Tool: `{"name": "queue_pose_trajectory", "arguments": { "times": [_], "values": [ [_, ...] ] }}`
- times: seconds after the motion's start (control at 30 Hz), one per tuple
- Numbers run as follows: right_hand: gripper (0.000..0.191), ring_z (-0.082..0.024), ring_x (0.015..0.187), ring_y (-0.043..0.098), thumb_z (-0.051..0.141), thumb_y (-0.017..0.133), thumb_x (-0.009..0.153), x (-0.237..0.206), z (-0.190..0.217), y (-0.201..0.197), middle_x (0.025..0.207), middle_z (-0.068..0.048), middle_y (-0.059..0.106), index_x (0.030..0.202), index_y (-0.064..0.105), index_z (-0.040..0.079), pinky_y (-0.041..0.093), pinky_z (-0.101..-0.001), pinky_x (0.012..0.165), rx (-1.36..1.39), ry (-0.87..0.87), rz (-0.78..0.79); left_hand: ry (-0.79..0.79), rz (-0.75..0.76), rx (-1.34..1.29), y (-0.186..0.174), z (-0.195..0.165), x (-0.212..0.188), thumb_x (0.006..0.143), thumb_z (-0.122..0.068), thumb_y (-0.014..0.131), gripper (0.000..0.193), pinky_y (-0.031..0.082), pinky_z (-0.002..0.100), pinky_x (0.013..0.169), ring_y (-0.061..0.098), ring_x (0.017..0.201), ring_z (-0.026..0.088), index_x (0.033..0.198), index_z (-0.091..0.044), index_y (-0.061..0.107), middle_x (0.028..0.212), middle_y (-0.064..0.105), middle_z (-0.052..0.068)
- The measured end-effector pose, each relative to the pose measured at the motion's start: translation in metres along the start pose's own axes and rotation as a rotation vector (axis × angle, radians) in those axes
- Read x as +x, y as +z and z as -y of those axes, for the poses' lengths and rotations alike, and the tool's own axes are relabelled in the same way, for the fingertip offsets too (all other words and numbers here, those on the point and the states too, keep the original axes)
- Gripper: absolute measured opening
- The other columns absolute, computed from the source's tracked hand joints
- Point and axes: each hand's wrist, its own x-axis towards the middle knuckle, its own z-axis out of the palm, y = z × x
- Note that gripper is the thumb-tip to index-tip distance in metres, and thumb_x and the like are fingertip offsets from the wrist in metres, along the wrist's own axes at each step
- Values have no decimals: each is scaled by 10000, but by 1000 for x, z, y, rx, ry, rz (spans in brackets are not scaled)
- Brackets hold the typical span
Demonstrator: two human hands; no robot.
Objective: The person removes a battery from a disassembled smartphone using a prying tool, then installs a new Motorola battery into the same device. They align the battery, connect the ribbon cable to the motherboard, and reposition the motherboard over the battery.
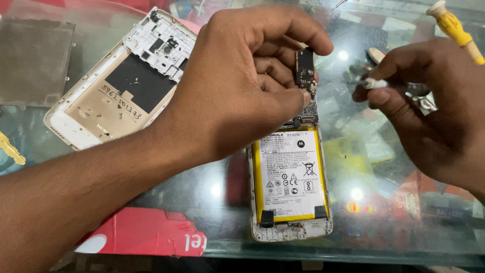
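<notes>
The left hand (242, 86) reaches in from the lower left, its fingers curled together and pinching a small dark circuit board (305, 68) between thumb and forefinger. The board stands nearly upright, its lower end just above the top of an opened phone (290, 230). The right hand (434, 116) comes in from the right edge with its fingers closed around a slim tool (376, 83) that has a white collar; the tool's tip points left toward the board and stops just short of it.

Directly below the left hand's fingers the phone lies face down on the glass worktop (384, 232), back cover off. A yellow-edged battery (290, 177) with a white label fills most of its frame, held at the lower corners by two black tabs.

To the left of the left hand, beyond the wrist, a gold and white phone back frame (121, 86) lies tilted on the worktop, with a black patch in the middle. Further left, at the top corner, lies a grey metal plate (35, 60). Above the right hand, at the top right corner, a yellow tool handle (454, 28) sticks in. Below the left forearm a red box (146, 232) shows under the glass.
</notes>
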Motion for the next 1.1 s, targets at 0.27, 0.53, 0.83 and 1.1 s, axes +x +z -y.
{"name": "queue_pose_trajectory", "arguments": {
  "times": [0.27, 0.53, 0.83, 1.1],
  "values": [
    [377, -248, 743, 716, -132, 677, 915, 4, 13, -4, 897, -197, 712, 1254, 687, 32, 556, -330, 620, -220, -123, 92, -73, 72, -109, 0, -2, -2, 812, 70, 685, 380, 567, 129, 641, 650, 771, -15, 1185, -2, 661, 916, 678, 12],
    [449, -232, 719, 699, -138, 703, 877, 0, 6, -6, 917, -191, 721, 1272, 697, 76, 540, -324, 598, -229, -156, 123, -58, 79, -63, 0, -2, -3, 819, 71, 678, 368, 607, 134, 673, 687, 806, 5, 1182, 12, 662, 918, 673, 17],
    [455, -213, 746, 713, -140, 683, 878, 0, 6, -5, 938, -194, 722, 1281, 692, 70, 555, -308, 621, -186, -149, 136, -17, 81, 43, 1, 0, -5, 827, 46, 690, 345, 498, 104, 569, 664, 764, -40, 1167, -16, 687, 832, 630, -40],
    [468, -208, 745, 716, -132, 672, 880, -3, 3, -6, 921, -174, 721, 1289, 687, 95, 560, -311, 621, -167, -139, 144, 14, 55, 90, 1, -1, -5, 820, 58, 688, 363, 450, 108, 526, 633, 739, -39, 1176, -9, 697, 815, 628, -28]
  ]
}}
